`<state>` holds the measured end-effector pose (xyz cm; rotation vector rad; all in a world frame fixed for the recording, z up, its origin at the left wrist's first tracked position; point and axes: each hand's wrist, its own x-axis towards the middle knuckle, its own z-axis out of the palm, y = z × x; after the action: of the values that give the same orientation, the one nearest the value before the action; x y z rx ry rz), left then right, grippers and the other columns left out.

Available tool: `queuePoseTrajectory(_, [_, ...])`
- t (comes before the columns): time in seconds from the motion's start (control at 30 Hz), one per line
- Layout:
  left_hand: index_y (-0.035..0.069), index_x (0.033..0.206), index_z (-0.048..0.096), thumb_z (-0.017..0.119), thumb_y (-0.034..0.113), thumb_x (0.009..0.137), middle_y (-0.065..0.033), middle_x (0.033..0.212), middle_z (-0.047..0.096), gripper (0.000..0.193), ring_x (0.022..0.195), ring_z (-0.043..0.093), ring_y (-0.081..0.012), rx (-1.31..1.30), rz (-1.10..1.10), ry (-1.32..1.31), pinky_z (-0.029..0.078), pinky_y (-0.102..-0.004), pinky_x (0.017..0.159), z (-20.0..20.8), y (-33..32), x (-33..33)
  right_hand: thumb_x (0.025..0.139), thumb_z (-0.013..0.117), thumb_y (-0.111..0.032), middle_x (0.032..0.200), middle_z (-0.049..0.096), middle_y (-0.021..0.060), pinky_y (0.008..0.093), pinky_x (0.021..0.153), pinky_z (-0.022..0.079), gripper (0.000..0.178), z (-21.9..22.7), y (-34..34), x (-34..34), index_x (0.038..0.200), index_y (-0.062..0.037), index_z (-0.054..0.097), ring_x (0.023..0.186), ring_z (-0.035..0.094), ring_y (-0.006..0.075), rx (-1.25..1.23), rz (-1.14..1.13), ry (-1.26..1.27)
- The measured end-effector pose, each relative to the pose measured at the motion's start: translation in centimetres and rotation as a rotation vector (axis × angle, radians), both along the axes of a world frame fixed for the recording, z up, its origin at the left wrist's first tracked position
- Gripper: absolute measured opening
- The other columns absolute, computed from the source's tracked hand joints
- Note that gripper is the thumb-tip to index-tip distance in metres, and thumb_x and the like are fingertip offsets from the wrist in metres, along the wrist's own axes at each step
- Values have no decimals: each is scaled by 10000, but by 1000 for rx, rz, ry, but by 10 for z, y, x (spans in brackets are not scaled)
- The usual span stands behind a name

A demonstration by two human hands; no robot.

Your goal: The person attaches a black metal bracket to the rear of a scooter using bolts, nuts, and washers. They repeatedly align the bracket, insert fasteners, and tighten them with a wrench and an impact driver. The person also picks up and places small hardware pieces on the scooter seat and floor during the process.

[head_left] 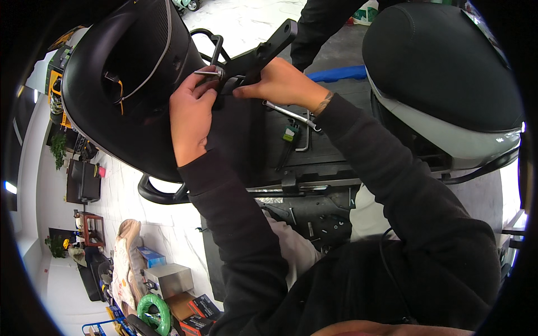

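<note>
My right hand point(286, 84) is closed round a long black metal bracket point(269, 47) with a hole at its upper end. My left hand point(191, 115) pinches a silver bolt point(207, 73) at the bracket's lower left end; the exact contact is partly hidden by the fingers. Both hands are above the scooter's black footboard point(246, 129), close to its black front panel point(140, 131). Below my right wrist a silver wrench point(291, 115) lies on the footboard. Beside it are a hex key point(306, 137) and a small green-and-black item point(290, 133).
A black scooter seat point(437, 67) rises at the right. Another person's dark trouser leg point(319, 28) stands beyond the footboard, near a blue bar point(336, 74). Loose bolts and nuts lie on a dark mat point(330, 215) below. Boxes point(168, 277) and a green coil point(154, 313) sit lower left.
</note>
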<state>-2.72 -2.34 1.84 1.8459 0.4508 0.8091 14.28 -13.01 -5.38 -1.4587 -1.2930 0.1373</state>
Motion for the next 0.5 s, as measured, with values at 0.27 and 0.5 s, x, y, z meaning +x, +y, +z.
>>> queuePoseTrajectory(0.27, [-76, 1221, 706, 634, -60, 968, -121, 1124, 757, 264, 1061, 718, -163, -6, 107, -20, 531, -271, 957, -6, -2, 10, 822, 848, -334, 678, 694, 129, 355, 553, 510, 388, -1, 2, 2, 971, 18, 781, 541, 656, 211, 37, 36, 32])
queuePoseTrajectory(0.5, [-80, 1227, 708, 616, -56, 975, -122, 1102, 760, 270, 1024, 719, -152, -113, -74, -137, 538, -251, 930, -8, 9, 7, 814, 859, -339, 692, 706, 133, 351, 583, 527, 407, -2, 1, 1, 957, 32, 776, 582, 679, 217, 88, 4, 12])
